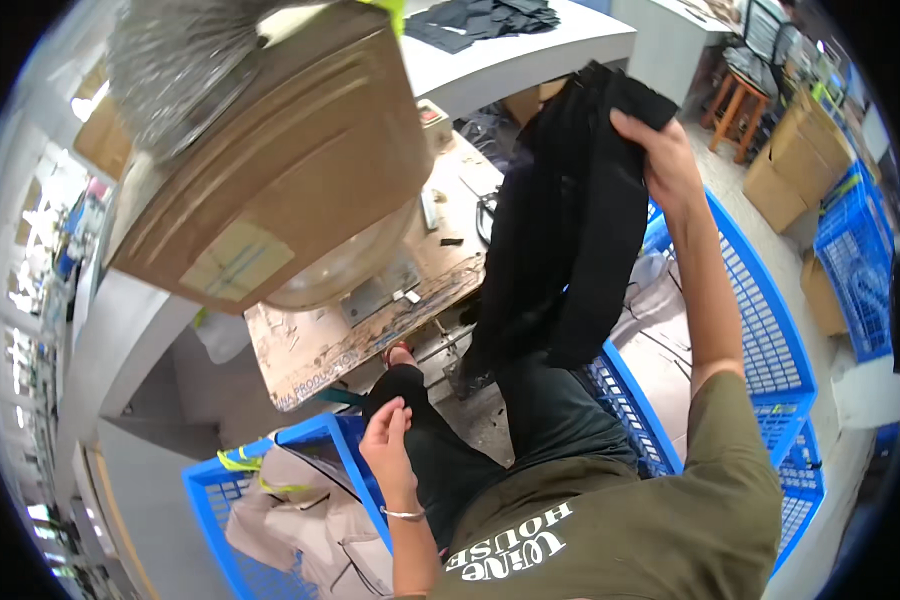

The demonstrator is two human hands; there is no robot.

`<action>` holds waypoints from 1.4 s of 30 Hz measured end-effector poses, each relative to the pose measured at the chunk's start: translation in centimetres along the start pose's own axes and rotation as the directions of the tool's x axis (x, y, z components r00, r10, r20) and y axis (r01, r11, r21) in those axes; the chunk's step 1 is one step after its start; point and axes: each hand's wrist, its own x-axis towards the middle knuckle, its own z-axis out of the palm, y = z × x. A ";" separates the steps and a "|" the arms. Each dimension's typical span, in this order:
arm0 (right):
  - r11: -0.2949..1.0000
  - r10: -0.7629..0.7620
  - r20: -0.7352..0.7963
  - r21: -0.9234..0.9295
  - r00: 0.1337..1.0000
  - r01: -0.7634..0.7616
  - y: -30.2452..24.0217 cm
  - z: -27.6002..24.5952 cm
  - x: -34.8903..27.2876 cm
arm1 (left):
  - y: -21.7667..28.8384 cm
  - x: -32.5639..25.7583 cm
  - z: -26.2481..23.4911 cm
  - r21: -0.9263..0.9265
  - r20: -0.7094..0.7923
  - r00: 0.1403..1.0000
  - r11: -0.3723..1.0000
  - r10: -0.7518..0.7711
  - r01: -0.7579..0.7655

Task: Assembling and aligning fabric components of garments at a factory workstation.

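Raised at the right of centre, my right hand (660, 160) grips the top edge of a black garment (570, 220), thumb over the cloth. Its folds hang down past the worktable to my knees, and its exact cut cannot be made out. Low in front of my body, my left hand (388, 445) holds nothing that shows; its fingers are loosely curled, with the thumb apart. Just below it stands a blue plastic basket (330, 430) with pale pinkish cloth (290, 500) inside.
A scuffed worktable (300, 355) stands ahead, under a bulky brown box-like body (300, 170) topped with clear plastic (185, 70). More blue baskets (770, 330) flank me on the right. Black cloth pieces (485, 18) lie on a white table; cartons (795, 160) and a stool (745, 100) stand beyond.
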 end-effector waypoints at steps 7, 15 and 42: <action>0.968 -0.228 -0.052 -0.116 0.972 0.221 3.4 -7.6 8.7 | -5.0 -0.9 -2.1 0.120 -0.113 0.992 0.991 -0.051 0.065; 0.959 -0.227 -0.228 -0.221 0.947 0.176 16.6 -11.6 10.5 | -5.5 1.7 -2.4 0.096 -0.171 0.983 0.991 -0.073 0.091; 0.963 -0.235 -0.428 -0.223 0.873 0.150 29.4 -20.6 17.9 | -4.8 4.5 -1.4 0.155 -0.242 0.964 0.976 -0.110 0.151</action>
